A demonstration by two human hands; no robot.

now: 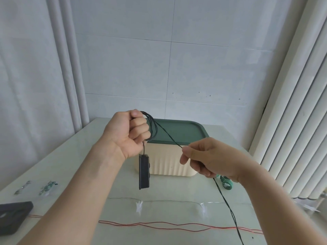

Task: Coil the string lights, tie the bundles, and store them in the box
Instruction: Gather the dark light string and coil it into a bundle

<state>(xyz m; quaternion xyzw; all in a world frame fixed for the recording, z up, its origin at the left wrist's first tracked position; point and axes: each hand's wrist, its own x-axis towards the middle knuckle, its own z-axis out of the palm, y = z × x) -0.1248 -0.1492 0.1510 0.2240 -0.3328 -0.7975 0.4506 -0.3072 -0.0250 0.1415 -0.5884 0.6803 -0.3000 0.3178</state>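
- Where the bench (76,174) edge meets the bottom of the view, a red wire (159,224) lies across it from side to side, with a pale clear-wire strand (159,200) carrying small white lights just beyond; both lie loose and uncoiled.
- At the near left sits a dark flat case (14,214); a little farther back lie two small twist ties (35,187).
- Above the bench, the right hand (207,156) pinches the dark string light wire (168,134) between thumb and forefinger; the free length drops from that grip down past the near edge.
- From the pinch the wire runs taut, up and to the left, to the left hand (129,133), which is fisted round a few dark loops (152,126); a black battery pack (144,171) hangs below the fist.
- That up-left line is what the coming wrap seems to turn on: the feeding hand sits lower, right and nearer, so it would carry the wire over to the fist.
- Under the right wrist, a green tape roll (227,183) rests on the bench.
- Farthest back stands the cream box (173,163) with its green lid (178,131) on, so storing looks some way off.
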